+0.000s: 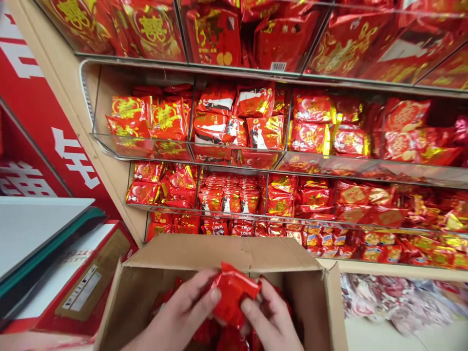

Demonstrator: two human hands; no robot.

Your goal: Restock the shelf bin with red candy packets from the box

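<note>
The left hand (183, 307) and right hand (268, 317) both pinched a small red packet (232, 295) above the cardboard box (226, 253) at 6 o'clock; it looked light, crinkly and slippery, best held by its edges.

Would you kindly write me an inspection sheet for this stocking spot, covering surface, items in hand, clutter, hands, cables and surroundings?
Surface: open cardboard box, flaps up, in front of the shelves.
Job's things: red foil packet held over the box; more red packets inside it.
Clutter: red carton and a stack of flat boards to the left.
Hands: left hand and right hand both grip the packet.
Cables: nothing seen.
Surroundings: clear-fronted shelf bins filled with red and gold packets; red sign at left.
</note>
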